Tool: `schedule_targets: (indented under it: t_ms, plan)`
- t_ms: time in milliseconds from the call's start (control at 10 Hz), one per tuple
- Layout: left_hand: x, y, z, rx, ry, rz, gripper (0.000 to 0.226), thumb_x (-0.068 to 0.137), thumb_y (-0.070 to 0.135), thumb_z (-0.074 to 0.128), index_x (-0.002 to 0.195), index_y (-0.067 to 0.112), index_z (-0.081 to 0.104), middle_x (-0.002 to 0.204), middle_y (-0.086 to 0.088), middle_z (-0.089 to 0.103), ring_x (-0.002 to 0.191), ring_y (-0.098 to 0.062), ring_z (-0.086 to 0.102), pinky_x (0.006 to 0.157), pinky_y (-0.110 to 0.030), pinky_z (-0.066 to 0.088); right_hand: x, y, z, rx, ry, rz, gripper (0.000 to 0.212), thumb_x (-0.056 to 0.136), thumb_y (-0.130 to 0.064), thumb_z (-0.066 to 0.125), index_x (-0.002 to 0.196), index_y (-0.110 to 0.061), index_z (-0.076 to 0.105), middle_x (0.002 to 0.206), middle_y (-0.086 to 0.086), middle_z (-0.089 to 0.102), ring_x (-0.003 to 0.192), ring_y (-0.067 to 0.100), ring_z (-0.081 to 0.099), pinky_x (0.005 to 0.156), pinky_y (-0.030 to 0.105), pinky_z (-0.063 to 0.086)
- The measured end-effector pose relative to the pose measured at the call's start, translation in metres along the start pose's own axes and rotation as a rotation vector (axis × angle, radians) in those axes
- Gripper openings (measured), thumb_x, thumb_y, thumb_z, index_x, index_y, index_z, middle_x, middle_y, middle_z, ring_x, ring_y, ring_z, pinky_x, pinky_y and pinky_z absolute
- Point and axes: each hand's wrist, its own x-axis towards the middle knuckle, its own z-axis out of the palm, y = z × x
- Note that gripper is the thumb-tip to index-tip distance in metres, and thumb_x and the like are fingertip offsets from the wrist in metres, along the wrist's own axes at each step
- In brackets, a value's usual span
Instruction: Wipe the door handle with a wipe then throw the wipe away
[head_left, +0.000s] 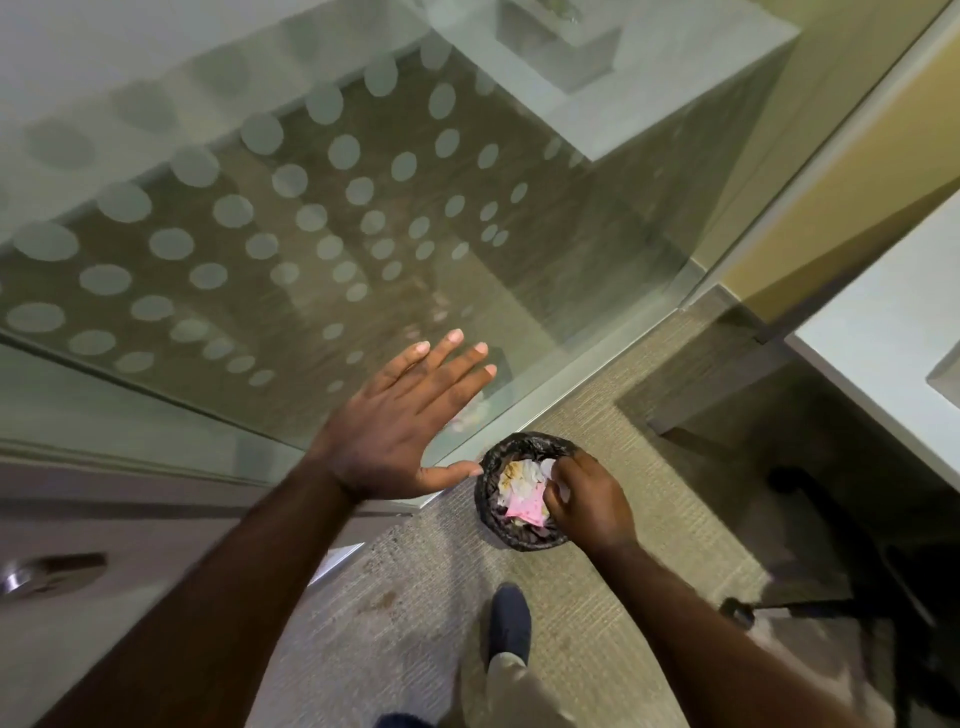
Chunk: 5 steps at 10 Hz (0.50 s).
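A small bin (487, 512) lined with a black bag stands on the carpet by the glass wall, filled with white tissues and a pink paper (523, 506). My right hand (587, 501) hovers over its right rim, fingers curled down and pinched on a small white wipe (551, 472) just above the rubbish. My left hand (400, 431) is held flat with fingers spread, in front of the glass, thumb tip near the bin's left rim; it holds nothing. The metal door handle (36, 571) shows blurred at the lower left edge.
A glass wall (311, 208) with frosted dots runs from the left to the bin. A white desk (878, 364) is at the right, with a black chair base (810, 608) under it. My dark shoe (511, 618) stands on the carpet below the bin.
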Motion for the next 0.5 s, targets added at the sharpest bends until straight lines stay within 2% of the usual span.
schedule_targets:
  t_ms: [100,200,300,400,500]
  plan:
    - [0.000,0.000,0.002,0.008,0.036,-0.001,0.093,0.085,0.071,0.055,0.153,0.009,0.040,0.160,-0.010,0.035,0.151,-0.025,0.024,0.124,-0.035,0.008,0.005,0.008,0.017,-0.025,-0.087,0.024,0.007,0.076,0.000,0.071,0.077,-0.002,0.065,0.080,0.016,0.062,0.072,0.035,0.060,0.055,0.039,0.049]
    - [-0.001,0.000,0.002,0.007,0.050,0.011,0.091,0.087,0.072,0.051,0.151,0.007,0.043,0.159,-0.012,0.038,0.151,-0.026,0.027,0.124,-0.036,0.010,0.010,0.013,0.027,-0.044,-0.128,0.068,0.007,0.080,0.003,0.067,0.086,0.000,0.069,0.092,0.018,0.065,0.082,0.037,0.063,0.064,0.041,0.052]
    - [-0.001,0.000,0.002,0.002,0.045,0.024,0.090,0.088,0.072,0.048,0.150,0.007,0.045,0.157,-0.012,0.041,0.149,-0.027,0.029,0.123,-0.036,0.011,0.013,0.023,0.042,-0.084,-0.281,0.143,0.032,0.090,-0.004,0.057,0.121,-0.004,0.063,0.132,0.015,0.058,0.116,0.031,0.057,0.094,0.038,0.048]
    - [0.000,0.002,-0.001,-0.032,0.024,0.007,0.091,0.087,0.072,0.047,0.149,0.006,0.047,0.156,-0.012,0.042,0.149,-0.027,0.030,0.123,-0.037,0.012,0.009,0.027,0.045,-0.077,-0.328,0.161,0.035,0.089,-0.006,0.055,0.124,-0.008,0.060,0.131,0.012,0.059,0.119,0.030,0.055,0.094,0.035,0.047]
    - [0.002,0.001,-0.004,-0.046,0.021,-0.002,0.092,0.087,0.073,0.047,0.149,0.005,0.047,0.156,-0.012,0.042,0.150,-0.026,0.029,0.123,-0.037,0.011,0.006,0.029,0.044,-0.111,-0.274,0.140,0.027,0.086,-0.006,0.057,0.111,-0.009,0.066,0.114,0.009,0.065,0.107,0.029,0.060,0.081,0.032,0.049]
